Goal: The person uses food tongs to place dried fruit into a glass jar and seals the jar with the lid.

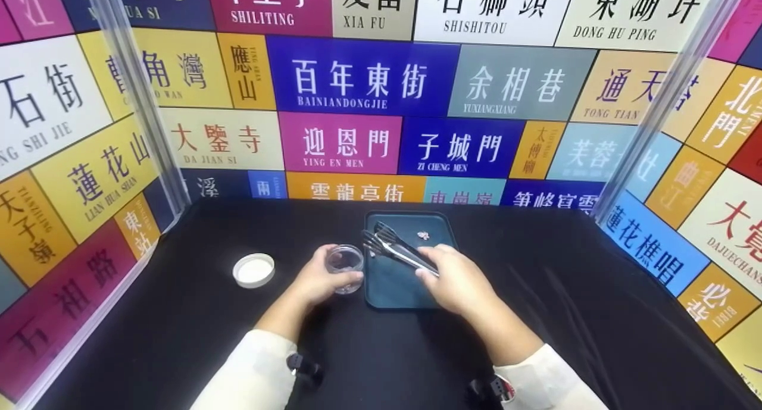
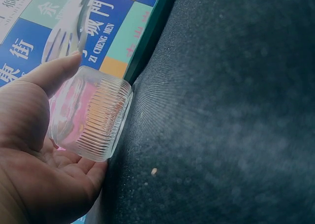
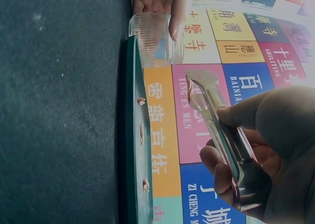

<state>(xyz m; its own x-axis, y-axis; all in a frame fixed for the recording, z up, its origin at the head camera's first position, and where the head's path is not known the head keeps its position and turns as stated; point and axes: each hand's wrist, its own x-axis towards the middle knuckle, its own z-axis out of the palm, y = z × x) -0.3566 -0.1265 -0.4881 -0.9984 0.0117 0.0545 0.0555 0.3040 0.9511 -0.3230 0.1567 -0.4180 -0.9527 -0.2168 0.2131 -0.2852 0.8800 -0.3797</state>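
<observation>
My left hand [image 1: 315,277] grips a clear ribbed jar [image 1: 345,262] with no lid on it, thumb on one side and fingers on the other. In the left wrist view, the jar [image 2: 101,115] stands close to the black tabletop. Metal tongs [image 1: 406,254] with slotted heads are held between thumb and fingers of my right hand [image 1: 461,279]. Their heads hang above the left part of a dark teal tray [image 1: 396,294], near the jar's mouth. Small pinkish pieces [image 1: 423,235] lie on the tray; in the right wrist view, several pieces [image 3: 145,184] show along it.
A round white lid [image 1: 254,270] lies on the black cloth [image 1: 196,321] to the left of the jar. Tiny light crumbs [image 2: 154,171] dot the cloth. Printed panels [image 1: 363,80] wall in the table at the back and both sides, with clear corner posts [image 1: 146,100].
</observation>
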